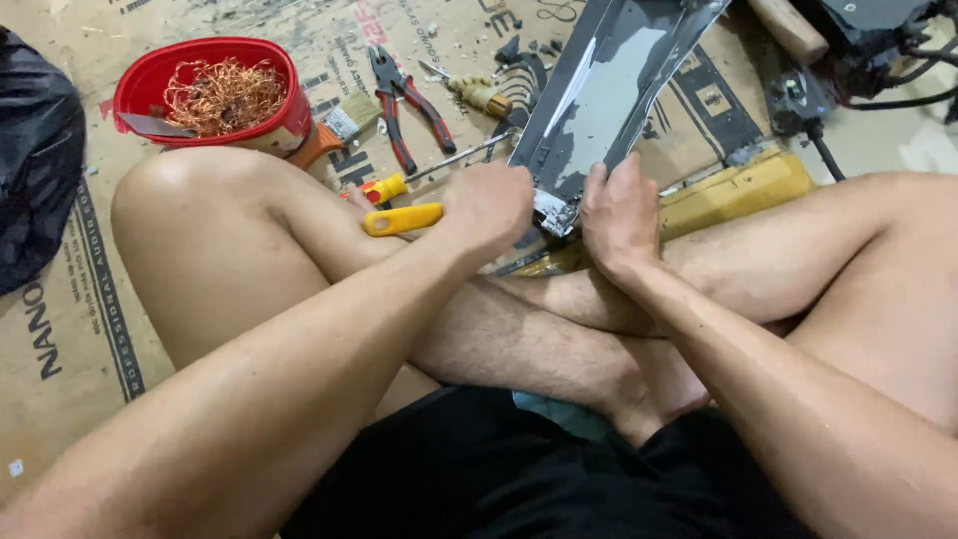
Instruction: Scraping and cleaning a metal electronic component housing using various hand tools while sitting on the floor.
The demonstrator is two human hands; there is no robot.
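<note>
A long dark panel with a grey metallic face [609,90] leans from the upper right down toward my crossed legs. My right hand [617,215] grips its lower right edge. My left hand [489,205] is closed at the panel's lower left corner, and a yellow tool handle [402,219] sticks out to the left of that fist. The tool's working end is hidden behind the hand.
Flattened cardboard [80,329] covers the floor. A red bowl [145,85] of copper wire scraps stands far left, with a paintbrush [339,128], red-handled pliers [404,100] and a screwdriver [479,95] nearby. Black bag [35,160] at left; dark electronics with cables [868,50] at upper right.
</note>
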